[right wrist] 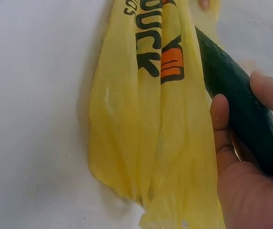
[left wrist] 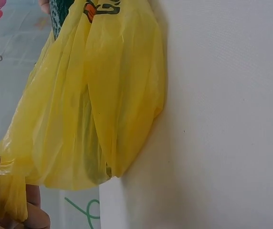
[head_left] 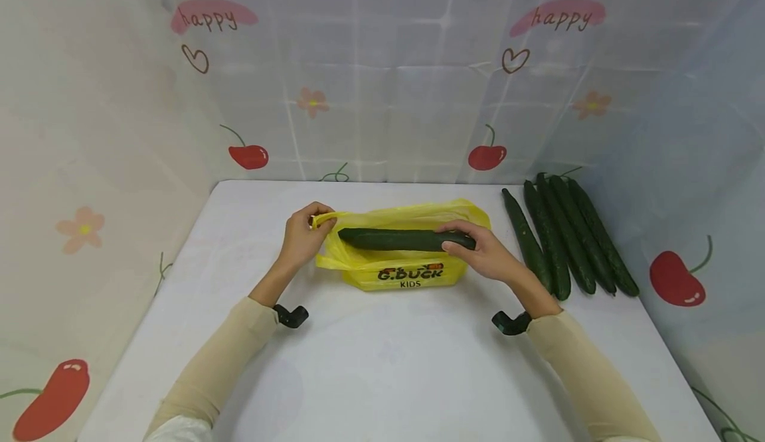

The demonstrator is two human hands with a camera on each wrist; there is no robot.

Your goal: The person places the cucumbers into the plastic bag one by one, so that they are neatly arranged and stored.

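Note:
A yellow plastic bag [head_left: 412, 277] with black lettering lies on the table, its mouth spread open. The left hand [head_left: 303, 235] pinches the bag's left handle; in the left wrist view the gathered plastic [left wrist: 12, 195] passes between the fingers. Gripped near its right end by the right hand [head_left: 487, 253], a dark green cucumber [head_left: 388, 239] lies lengthwise at the bag's mouth. The right wrist view shows thumb and fingers around the cucumber [right wrist: 236, 95], with the bag's printed side [right wrist: 141, 119] beside them. The cucumber's underside is hidden by the bag.
Several more cucumbers [head_left: 574, 236] lie side by side at the table's right rear. The white table [head_left: 382, 369] meets a printed curtain [head_left: 394, 130] at the back, with more curtain along both sides. A black wrist device [head_left: 291, 316] sits on each forearm.

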